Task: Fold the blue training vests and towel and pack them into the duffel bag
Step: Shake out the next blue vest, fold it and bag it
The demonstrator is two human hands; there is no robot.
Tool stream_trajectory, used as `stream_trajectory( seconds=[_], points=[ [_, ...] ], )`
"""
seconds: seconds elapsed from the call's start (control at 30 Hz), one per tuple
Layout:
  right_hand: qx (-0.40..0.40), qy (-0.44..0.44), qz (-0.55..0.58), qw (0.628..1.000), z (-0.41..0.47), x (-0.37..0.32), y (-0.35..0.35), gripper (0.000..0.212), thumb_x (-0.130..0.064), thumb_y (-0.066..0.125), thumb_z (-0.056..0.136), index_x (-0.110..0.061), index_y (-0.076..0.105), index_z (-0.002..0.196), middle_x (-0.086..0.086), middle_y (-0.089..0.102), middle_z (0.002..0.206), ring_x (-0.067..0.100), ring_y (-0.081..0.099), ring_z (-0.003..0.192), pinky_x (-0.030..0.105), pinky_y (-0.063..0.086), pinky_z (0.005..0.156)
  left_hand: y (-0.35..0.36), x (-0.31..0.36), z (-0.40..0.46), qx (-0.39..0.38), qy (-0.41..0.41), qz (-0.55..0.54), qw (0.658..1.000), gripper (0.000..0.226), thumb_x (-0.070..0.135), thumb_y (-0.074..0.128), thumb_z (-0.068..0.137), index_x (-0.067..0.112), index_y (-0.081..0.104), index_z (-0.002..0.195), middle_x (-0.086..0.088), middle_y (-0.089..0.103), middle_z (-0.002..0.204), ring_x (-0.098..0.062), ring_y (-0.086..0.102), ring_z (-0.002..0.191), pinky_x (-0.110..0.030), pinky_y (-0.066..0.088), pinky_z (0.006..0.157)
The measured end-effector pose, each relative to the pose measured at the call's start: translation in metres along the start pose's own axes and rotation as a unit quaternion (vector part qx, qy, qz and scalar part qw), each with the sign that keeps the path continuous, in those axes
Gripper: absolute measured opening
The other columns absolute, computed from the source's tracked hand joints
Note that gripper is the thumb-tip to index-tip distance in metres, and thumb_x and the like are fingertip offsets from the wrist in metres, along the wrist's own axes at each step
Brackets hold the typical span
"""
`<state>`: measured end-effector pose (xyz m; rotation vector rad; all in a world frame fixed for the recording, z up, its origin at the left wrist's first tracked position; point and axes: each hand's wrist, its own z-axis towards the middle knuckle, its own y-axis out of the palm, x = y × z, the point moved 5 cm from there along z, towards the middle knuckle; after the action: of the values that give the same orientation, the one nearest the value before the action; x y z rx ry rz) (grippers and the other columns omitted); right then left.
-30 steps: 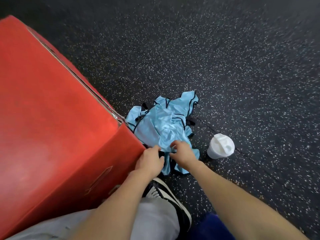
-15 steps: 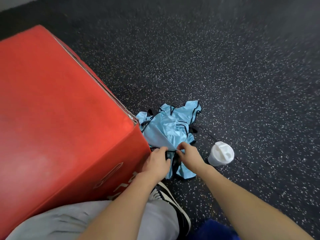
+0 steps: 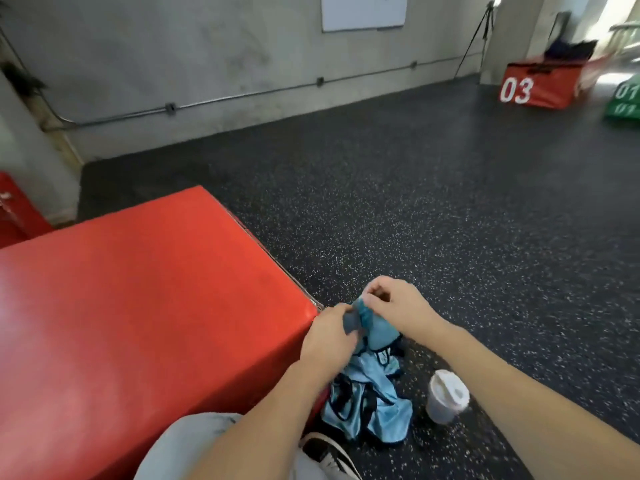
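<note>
A bunch of light blue training vests (image 3: pixel 372 403) with black trim hangs from both my hands beside the corner of a big red box (image 3: pixel 138 323), its lower part still heaped on the speckled floor. My left hand (image 3: pixel 329 341) grips the upper fabric from the left. My right hand (image 3: pixel 391 303) pinches the top edge just above it. The two hands are close together, almost touching. No towel or duffel bag can be made out near my hands.
A white lidded cup (image 3: pixel 446 396) stands on the floor right of the vests. My shoe (image 3: pixel 329 455) and grey trouser leg are below. Far right stand a red box marked 03 (image 3: pixel 540 88) with dark items on top and a green box (image 3: pixel 623 98).
Both hands have lifted the vests up off the floor from the flat heap. My head has tilted up, bringing the wall and the far boxes into view.
</note>
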<state>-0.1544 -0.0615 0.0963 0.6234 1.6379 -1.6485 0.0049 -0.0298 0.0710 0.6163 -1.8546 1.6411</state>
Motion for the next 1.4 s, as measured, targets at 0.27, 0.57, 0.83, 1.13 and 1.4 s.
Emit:
stream_trajectory(
  seconds=[0.27, 0.57, 0.83, 1.13, 1.4],
  points=[
    [0.084, -0.132, -0.02, 0.987, 0.008, -0.155, -0.095, 0.005, -0.021, 0.067, 0.093, -0.023, 0.071, 0.091, -0.01, 0.07, 0.085, 0.005, 0.062, 0.077, 0.019, 0.048, 0.075, -0.122, 0.086, -0.005, 0.128, 0.056, -0.076, 0.987, 0.013, 0.033, 0.071, 0.09, 0.026, 0.071, 0.101, 0.017, 0.063, 0.082, 0.001, 0.059, 0.076, -0.015, 0.044, 0.07],
    [0.163, -0.227, -0.114, 0.953, 0.018, -0.316, -0.186, 0.013, -0.025, 0.078, 0.085, -0.021, 0.073, 0.097, -0.008, 0.067, 0.084, 0.002, 0.057, 0.072, 0.01, 0.039, 0.064, -0.32, 0.162, -0.03, 0.309, 0.102, -0.114, 0.939, 0.011, 0.016, 0.05, 0.099, 0.016, 0.061, 0.099, -0.003, 0.066, 0.093, -0.015, 0.056, 0.073, -0.017, 0.039, 0.054],
    [0.227, -0.279, -0.102, 0.927, 0.024, -0.431, -0.228, 0.015, -0.025, 0.073, 0.092, -0.011, 0.074, 0.095, 0.001, 0.071, 0.088, 0.017, 0.064, 0.079, 0.033, 0.05, 0.075, -0.48, 0.222, -0.105, 0.339, 0.19, -0.01, 0.921, 0.01, 0.029, 0.068, 0.093, 0.021, 0.073, 0.092, 0.005, 0.068, 0.081, -0.013, 0.06, 0.077, -0.023, 0.042, 0.064],
    [0.228, -0.304, -0.021, 0.925, 0.032, -0.523, -0.212, 0.011, -0.015, 0.066, 0.097, -0.011, 0.071, 0.088, 0.009, 0.071, 0.079, 0.011, 0.07, 0.053, 0.021, 0.048, 0.047, -0.604, 0.189, -0.186, 0.348, 0.09, 0.293, 0.886, 0.016, 0.023, 0.076, 0.087, 0.015, 0.076, 0.1, 0.001, 0.071, 0.093, -0.019, 0.064, 0.094, -0.023, 0.044, 0.08],
    [0.21, -0.285, 0.083, 0.932, 0.061, -0.572, -0.176, 0.009, -0.001, 0.061, 0.097, 0.003, 0.067, 0.093, 0.016, 0.07, 0.093, 0.029, 0.075, 0.08, 0.027, 0.062, 0.058, -0.695, 0.143, -0.253, 0.456, 0.023, 0.324, 0.828, 0.021, 0.031, 0.08, 0.082, 0.031, 0.066, 0.067, 0.012, 0.061, 0.071, -0.017, 0.059, 0.077, -0.03, 0.046, 0.07]
  ],
)
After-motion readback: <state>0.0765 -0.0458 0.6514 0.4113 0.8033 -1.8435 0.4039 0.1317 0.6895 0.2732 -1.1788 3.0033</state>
